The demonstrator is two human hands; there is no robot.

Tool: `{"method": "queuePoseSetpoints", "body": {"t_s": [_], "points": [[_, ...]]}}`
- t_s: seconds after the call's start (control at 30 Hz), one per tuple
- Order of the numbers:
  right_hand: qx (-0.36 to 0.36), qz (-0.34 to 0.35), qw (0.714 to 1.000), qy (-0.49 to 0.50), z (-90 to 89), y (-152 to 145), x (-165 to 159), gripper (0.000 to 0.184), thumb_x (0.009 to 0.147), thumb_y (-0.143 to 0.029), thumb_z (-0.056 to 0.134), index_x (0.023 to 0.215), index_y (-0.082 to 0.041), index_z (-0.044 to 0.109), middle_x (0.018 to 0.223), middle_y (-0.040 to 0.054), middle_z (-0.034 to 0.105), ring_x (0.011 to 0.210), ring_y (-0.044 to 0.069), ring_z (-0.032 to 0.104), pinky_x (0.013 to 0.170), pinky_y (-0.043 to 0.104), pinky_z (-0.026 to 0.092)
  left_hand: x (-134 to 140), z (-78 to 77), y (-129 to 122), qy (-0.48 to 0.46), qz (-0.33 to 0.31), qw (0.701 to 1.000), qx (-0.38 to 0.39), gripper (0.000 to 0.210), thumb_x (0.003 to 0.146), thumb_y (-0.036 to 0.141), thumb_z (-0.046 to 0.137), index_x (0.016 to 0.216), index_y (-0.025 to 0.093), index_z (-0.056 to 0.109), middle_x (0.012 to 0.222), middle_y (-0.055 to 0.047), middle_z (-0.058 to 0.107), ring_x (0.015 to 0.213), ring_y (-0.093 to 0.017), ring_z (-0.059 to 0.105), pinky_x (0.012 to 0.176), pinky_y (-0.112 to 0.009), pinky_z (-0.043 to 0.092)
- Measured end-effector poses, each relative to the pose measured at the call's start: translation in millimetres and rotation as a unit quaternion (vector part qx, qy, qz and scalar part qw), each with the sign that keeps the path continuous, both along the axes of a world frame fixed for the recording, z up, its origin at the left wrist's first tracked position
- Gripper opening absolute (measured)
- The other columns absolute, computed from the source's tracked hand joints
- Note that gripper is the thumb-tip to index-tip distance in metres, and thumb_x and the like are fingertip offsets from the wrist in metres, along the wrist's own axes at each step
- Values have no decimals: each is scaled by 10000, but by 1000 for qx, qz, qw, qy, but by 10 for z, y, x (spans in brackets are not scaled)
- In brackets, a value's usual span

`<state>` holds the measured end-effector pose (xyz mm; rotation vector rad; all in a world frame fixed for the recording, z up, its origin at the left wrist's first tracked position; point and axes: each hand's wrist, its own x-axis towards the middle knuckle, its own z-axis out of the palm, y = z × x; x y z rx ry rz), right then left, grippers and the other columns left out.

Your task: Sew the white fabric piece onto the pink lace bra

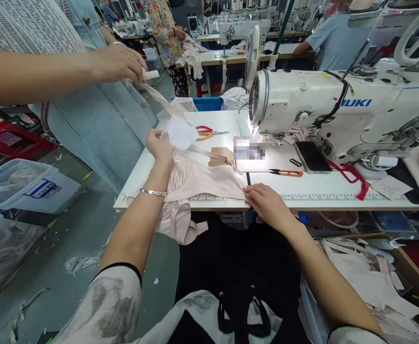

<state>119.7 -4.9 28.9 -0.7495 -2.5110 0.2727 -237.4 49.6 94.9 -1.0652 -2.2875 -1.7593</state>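
At the centre of the frame the person's left hand (160,145) is raised over the white surface (137,179), its fingers pinched around a white fabric piece (181,132) and the upper edge of a pale pink lace garment (198,177). The garment lies spread across the near edge of the surface, part of it hanging off below the edge. The right hand (267,203) lies flat on the garment's right corner, fingers stretched out and gripping nothing. From the upper left a co-worker's hand (118,62) pinches a pink strap (159,98) that runs down toward the white piece. Behind the garment lie orange-handled scissors (207,132); to the right lie small snips (286,173) and a dark phone (313,156) under the white sewing machine (338,107)
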Motion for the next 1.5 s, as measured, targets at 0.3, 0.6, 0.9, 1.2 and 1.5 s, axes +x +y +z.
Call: {"method": "queuePoseSetpoints", "body": {"t_s": [0.3, 0.6, 0.9, 1.2, 1.5], "points": [[18, -22, 998, -49, 2, 216, -131, 299, 1000, -196, 422, 1128, -183, 691, 1204, 142, 701, 1133, 298, 598, 895, 469, 550, 1010, -51, -414, -160, -380, 911, -1, 119, 903, 266, 612, 888, 214, 506, 767, 20, 568, 615, -140, 540, 600, -254, 454], [-282, -190, 908, 244, 154, 323, -70, 268, 929, -487, 498, 1010, -234, 531, 855, 43, 703, 757, 212, 656, 727, 366, 507, 1402, -302, -356, -43, -425, 892, -149, 150, 849, 165, 614, 751, 211, 510, 693, 20, 581, 692, -189, 560, 695, -301, 435], [-235, -198, 940, 146, 117, 364, -51, 167, 790, -317, 591, 908, -248, 497, 660, -33, 589, 612, 184, 544, 620, 311, 396, 1334, -458, -325, 44, -505, 847, -157, 216, 832, 80, 514, 1010, 193, 564, 982, -69, 691, 958, -213, 658, 928, -396, 522], [-57, -220, 973, 42, 110, 560, 233, 139, 865, -207, 535, 951, -205, 643, 738, 62, 626, 818, 268, 581, 724, 382, 437, 1243, -541, -491, 262, -556, 759, -214, 359, 923, 188, 545, 1275, 150, 603, 1465, -163, 537, 1412, -317, 435, 1199, -539, 316], [98, -234, 963, -92, 226, 536, 75, 233, 947, -176, 513, 1098, -134, 684, 1077, 190, 639, 999, 335, 568, 784, 447, 476, 1244, -460, -620, 397, -541, 682, -290, 509, 990, 63, 340, 1487, 135, 422, 1587, -175, 373, 1497, -330, 318, 1173, -512, 344]]}}
